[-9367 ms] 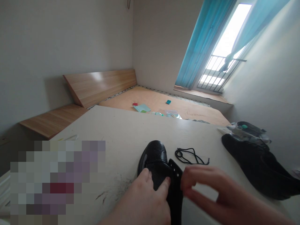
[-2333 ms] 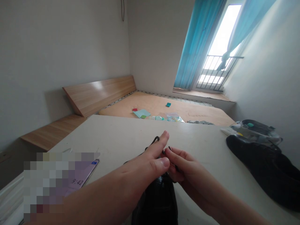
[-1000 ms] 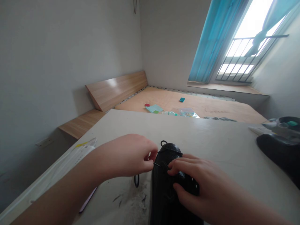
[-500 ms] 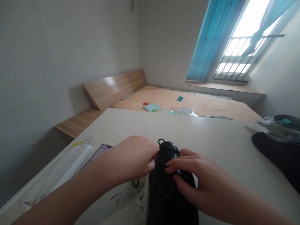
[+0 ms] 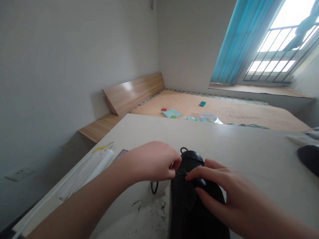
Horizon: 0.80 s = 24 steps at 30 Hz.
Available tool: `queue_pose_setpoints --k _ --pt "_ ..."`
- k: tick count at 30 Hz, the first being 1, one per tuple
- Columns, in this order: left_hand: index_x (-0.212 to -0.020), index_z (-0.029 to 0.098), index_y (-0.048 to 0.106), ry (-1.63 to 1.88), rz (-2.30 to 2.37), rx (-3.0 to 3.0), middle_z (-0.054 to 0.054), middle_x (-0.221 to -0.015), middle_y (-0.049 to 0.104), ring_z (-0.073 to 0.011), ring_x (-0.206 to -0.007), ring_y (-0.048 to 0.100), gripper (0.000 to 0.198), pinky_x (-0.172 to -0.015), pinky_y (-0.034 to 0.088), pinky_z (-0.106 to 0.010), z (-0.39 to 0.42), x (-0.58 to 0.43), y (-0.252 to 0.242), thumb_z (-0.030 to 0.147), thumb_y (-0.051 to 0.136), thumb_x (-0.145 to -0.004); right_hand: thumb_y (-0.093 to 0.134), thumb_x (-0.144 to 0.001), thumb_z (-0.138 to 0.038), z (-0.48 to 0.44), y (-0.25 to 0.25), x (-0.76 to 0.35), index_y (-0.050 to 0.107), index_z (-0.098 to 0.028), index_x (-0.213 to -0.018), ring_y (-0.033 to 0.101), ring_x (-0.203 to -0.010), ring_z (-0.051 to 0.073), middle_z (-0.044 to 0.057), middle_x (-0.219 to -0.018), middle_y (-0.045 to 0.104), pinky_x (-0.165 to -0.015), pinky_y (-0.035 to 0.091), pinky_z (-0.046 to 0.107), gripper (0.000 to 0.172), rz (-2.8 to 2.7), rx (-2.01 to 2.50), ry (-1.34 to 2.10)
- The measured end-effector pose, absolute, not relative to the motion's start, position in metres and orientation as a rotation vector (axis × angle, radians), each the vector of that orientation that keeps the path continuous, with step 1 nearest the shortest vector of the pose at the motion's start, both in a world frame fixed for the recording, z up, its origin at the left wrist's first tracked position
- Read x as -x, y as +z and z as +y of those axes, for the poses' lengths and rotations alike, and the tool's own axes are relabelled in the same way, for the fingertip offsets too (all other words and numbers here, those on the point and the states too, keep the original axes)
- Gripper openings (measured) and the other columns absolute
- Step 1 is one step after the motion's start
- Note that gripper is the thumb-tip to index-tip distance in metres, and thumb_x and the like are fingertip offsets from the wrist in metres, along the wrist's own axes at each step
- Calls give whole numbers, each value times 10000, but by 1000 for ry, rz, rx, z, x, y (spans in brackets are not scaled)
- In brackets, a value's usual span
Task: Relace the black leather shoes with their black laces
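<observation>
A black shoe (image 5: 199,215) is on the white table in front of me, its toe pointing away. My left hand (image 5: 156,162) is closed in a pinch at the shoe's left side, with a thin black shoelace (image 5: 178,173) running from its fingertips to the lacing. A loop of lace hangs below this hand, and another stands up near the toe. My right hand (image 5: 221,186) grips the shoe from the right. Its index fingertip presses beside the taut lace, while the thumb rests farther down on the upper; the undersides of the fingers are hidden.
On the table (image 5: 149,127), a white power strip (image 5: 99,166) with cables lies left, near a partly covered phone (image 5: 122,153). Another black shoe (image 5: 310,157) is at the right edge. Beyond stands a bed (image 5: 231,106) with small packets on it.
The view has turned a little left, so everything sits farther right in the picture. Both hands keep nearly the same hold at the shoe and lace.
</observation>
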<state>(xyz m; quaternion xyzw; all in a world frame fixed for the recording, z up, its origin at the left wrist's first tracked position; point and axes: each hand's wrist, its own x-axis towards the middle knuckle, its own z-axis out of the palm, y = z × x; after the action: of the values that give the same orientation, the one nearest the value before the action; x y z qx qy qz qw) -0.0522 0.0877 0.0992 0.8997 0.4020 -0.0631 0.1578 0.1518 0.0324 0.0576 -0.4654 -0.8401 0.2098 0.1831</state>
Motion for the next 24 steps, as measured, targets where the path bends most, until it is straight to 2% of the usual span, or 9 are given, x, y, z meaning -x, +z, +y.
queue_pose_setpoints --k 5,9,12,14,17,24 --pt "-730 216 655 -214 1106 -2574 41 -669 663 -119 -583 545 99 -498 329 -231 96 50 101 181 566 -758 510 -800 -155 34 56 -150 655 -304 -1059 693 -862 214 51 -1015 686 -683 560 334 332 -2365 1257 501" --pt "-695 214 666 -263 998 -2602 39 -648 658 -114 -557 530 94 -490 329 -237 100 44 101 188 591 -745 519 -775 -132 36 54 -147 645 -269 -974 691 -847 196 37 -950 697 -709 574 325 273 -2368 1237 494" --pt "-704 217 685 -283 975 -2634 32 -655 662 -121 -562 526 109 -486 324 -246 101 42 101 197 592 -756 524 -776 -141 37 49 -147 655 -264 -960 696 -827 207 46 -952 710 -660 584 323 257 -2395 1242 398" --pt "-726 221 700 -291 968 -2652 27 -675 675 -127 -580 539 121 -491 327 -249 101 41 101 205 589 -770 530 -776 -151 37 46 -147 673 -267 -994 699 -861 230 53 -978 724 -644 589 329 285 -2412 1222 309" --pt "-729 223 705 -286 956 -2671 22 -682 685 -132 -592 556 128 -494 328 -250 102 42 101 209 588 -779 541 -790 -174 37 44 -146 698 -272 -1013 685 -948 264 54 -1028 724 -704 600 379 289 -2430 1212 233" --pt "-740 217 724 -245 1094 -2683 -17 -705 721 -179 -652 636 163 -506 326 -270 90 39 97 208 578 -813 544 -833 -192 37 53 -136 725 -281 -818 630 -985 275 50 -1033 658 -792 558 460 203 -2502 1478 457"
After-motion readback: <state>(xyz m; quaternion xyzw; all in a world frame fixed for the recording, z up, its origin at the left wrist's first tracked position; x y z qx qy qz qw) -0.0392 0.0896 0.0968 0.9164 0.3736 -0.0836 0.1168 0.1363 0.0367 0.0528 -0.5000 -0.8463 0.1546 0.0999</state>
